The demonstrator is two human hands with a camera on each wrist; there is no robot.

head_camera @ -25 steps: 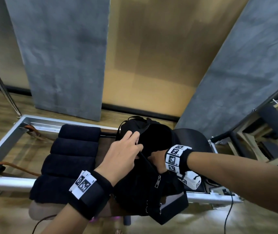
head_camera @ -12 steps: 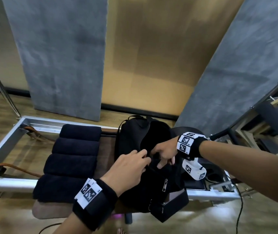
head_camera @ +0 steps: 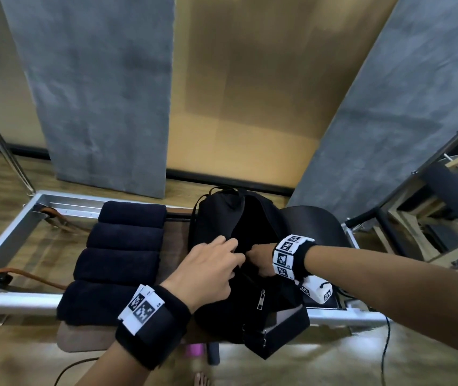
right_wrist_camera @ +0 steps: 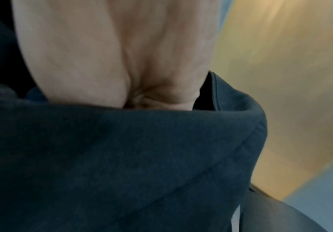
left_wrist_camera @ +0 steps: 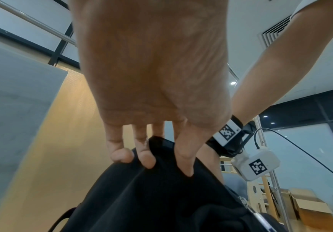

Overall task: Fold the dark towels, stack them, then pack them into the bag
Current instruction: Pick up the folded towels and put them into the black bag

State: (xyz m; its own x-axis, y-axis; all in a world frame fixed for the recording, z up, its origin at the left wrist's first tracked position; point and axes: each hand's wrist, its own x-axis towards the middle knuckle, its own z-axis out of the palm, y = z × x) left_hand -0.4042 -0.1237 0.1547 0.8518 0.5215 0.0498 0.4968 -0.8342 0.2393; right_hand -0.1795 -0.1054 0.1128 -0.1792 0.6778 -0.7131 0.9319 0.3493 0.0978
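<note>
Both hands have closed together at the bag mouth; left hand [head_camera: 208, 270] pinches the bag [head_camera: 250, 299] rim, right hand [head_camera: 261, 259] grips the opposite edge; step: opening; next, load the folded towels [head_camera: 116, 263] beside it.

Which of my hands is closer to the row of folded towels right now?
Left. The left hand grips the bag edge beside the folded towels; the right hand is farther over, inside the bag's opening.
</note>
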